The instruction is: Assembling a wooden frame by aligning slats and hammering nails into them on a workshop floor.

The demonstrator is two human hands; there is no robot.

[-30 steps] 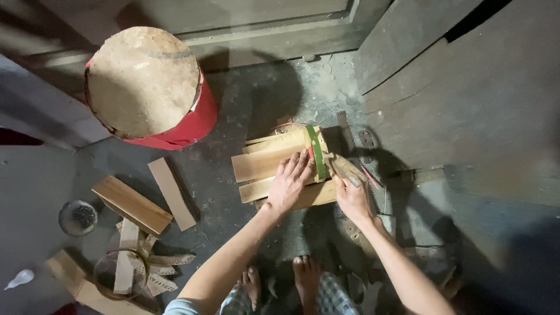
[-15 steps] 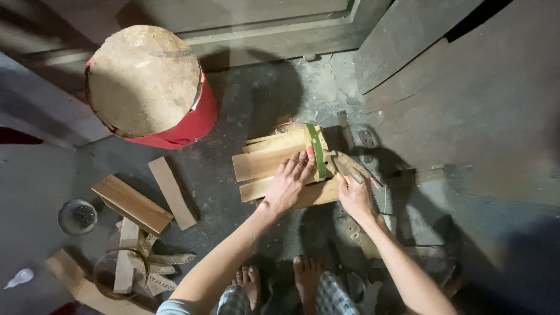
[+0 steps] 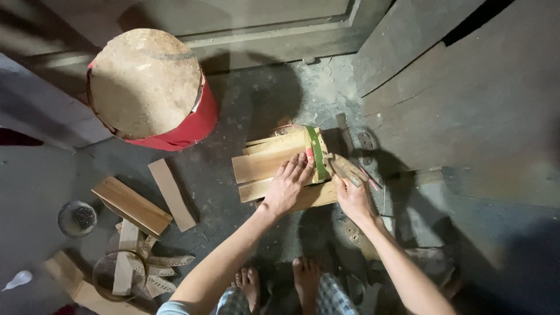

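While left hand presses wood stack flat, right hand grips saw handle.

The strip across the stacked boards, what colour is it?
The strip is green, lying across the pale wooden boards beside the left hand; the head view shows it.

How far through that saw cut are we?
Little shows as done: the stacked wooden boards look uncut. In hand: left hand presses the boards beside a green strip; right hand grips a handsaw at their end. The cut itself appears left.
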